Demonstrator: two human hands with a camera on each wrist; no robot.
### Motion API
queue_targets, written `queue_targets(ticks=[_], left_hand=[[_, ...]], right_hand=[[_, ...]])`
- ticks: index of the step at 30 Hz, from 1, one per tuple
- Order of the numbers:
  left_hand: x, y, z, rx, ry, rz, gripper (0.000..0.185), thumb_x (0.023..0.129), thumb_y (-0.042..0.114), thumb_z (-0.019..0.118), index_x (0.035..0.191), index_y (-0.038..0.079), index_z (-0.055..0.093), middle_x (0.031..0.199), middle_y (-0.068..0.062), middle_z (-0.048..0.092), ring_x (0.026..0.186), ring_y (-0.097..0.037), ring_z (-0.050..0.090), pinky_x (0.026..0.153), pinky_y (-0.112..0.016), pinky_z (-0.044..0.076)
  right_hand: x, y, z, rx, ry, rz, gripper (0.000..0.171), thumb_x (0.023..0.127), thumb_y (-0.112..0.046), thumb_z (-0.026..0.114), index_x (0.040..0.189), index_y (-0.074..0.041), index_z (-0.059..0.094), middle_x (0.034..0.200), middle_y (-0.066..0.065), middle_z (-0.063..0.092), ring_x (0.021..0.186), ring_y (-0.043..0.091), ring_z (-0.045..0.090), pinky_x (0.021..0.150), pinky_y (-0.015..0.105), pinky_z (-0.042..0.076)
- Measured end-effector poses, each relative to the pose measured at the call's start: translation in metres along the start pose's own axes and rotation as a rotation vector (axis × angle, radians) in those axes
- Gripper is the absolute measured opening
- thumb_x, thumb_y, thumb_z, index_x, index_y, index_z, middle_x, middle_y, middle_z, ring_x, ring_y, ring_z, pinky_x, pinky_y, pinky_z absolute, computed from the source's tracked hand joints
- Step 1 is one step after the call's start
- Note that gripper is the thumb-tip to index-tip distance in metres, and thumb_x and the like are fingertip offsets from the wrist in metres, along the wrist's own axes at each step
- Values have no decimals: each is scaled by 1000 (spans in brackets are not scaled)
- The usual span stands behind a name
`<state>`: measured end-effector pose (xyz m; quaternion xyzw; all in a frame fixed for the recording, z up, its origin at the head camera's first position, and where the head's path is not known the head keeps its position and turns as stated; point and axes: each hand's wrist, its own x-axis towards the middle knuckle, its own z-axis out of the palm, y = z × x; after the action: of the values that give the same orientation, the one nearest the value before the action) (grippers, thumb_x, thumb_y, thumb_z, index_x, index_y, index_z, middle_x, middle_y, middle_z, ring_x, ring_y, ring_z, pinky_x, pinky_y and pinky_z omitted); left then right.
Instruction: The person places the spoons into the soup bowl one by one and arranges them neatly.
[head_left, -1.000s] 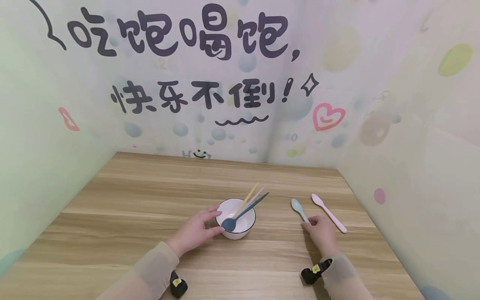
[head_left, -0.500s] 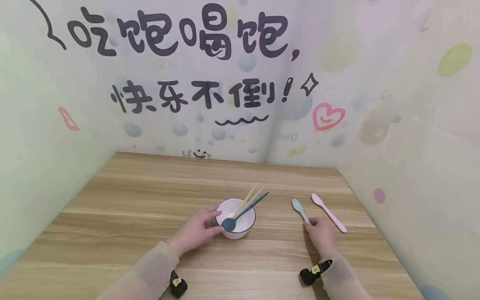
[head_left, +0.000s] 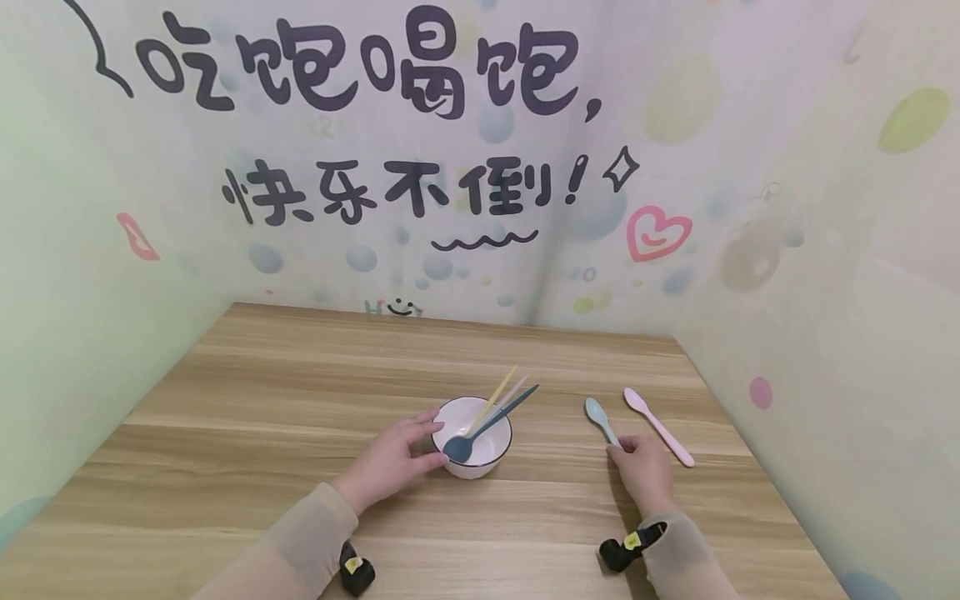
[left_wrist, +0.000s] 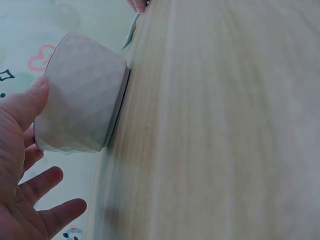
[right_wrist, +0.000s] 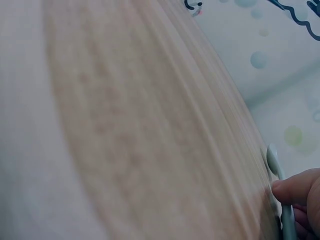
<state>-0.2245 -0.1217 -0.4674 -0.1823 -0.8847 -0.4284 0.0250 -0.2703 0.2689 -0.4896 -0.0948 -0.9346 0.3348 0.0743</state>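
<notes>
A white bowl (head_left: 467,472) with a dark rim stands left of the right hand, its faceted side (left_wrist: 82,95) showing in the left wrist view. My left hand (head_left: 390,460) holds it at its left side, thumb and fingers at the rim. Leaning inside the bowl are a dark blue spoon (head_left: 458,448), a yellow stick-like handle (head_left: 497,395) and a pale handle (head_left: 516,388). My right hand (head_left: 643,468) pinches the handle of a light blue-green spoon (head_left: 597,412), whose head points away from me. In the right wrist view, thumb and fingers grip this spoon (right_wrist: 272,159).
A pink spoon (head_left: 660,427) lies on the wooden table (head_left: 300,375), just right of the right hand. Walls enclose the table at the back (head_left: 480,275), left and right. Small black cameras (head_left: 356,570) sit at both wrists.
</notes>
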Motion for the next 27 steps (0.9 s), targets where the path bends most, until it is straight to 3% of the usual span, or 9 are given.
queue_targets(ticks=[14, 27], left_hand=[[1, -2, 1, 4, 3, 7, 55, 85, 33, 74, 130, 4, 60, 148, -9, 43, 136, -32, 38, 110, -49, 31], [1, -4, 1, 3, 1, -11, 55, 84, 32, 75, 130, 5, 60, 148, -7, 43, 137, -30, 38, 111, -49, 31]], right_hand=[[2, -2, -2, 35, -7, -2, 24, 87, -16, 69, 100, 4, 71, 82, 8, 66, 70, 20, 54, 57, 28, 41], [2, -17, -13, -8, 18, -71, 24, 86, -16, 68, 101, 2, 72, 83, 8, 69, 70, 19, 55, 61, 29, 42]])
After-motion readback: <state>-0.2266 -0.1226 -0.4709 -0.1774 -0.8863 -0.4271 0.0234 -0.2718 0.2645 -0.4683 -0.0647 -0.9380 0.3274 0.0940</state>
